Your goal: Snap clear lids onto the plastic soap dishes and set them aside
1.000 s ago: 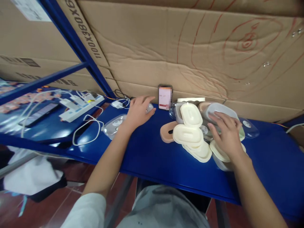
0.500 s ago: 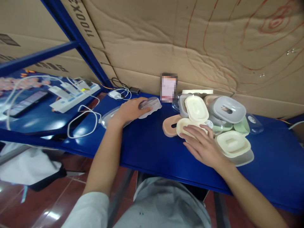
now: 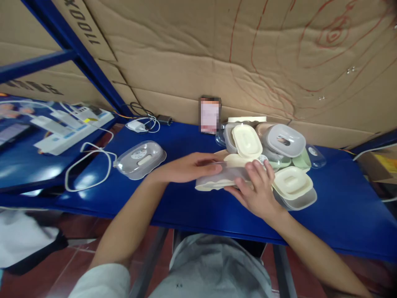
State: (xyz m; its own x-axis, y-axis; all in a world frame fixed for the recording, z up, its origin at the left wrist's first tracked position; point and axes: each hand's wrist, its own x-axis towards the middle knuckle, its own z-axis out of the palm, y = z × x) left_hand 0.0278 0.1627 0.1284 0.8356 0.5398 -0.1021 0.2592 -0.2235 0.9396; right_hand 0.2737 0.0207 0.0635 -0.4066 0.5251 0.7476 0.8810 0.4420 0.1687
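My left hand (image 3: 186,167) and my right hand (image 3: 254,188) meet over the middle of the blue table (image 3: 192,207). Between them they hold a translucent grey tray pressed onto a cream lid (image 3: 214,182), just above the table. Right behind it lies a pile of cream, grey, pink and pale green oval lids and trays (image 3: 269,149). A cream lid on a grey tray (image 3: 293,184) lies to the right of my right hand. A clear grey container with a sticker (image 3: 139,157) rests alone to the left.
A phone (image 3: 210,115) leans against the cardboard wall (image 3: 217,54) behind the pile. White cables (image 3: 89,165), chargers (image 3: 138,124) and power strips (image 3: 66,130) lie at the left. A blue shelf post (image 3: 74,45) rises at the left.
My left hand carried the grey tray from the left to the middle. My right hand lifted a cream lid from the pile, and the two pieces now meet. The camera view shifted slightly.
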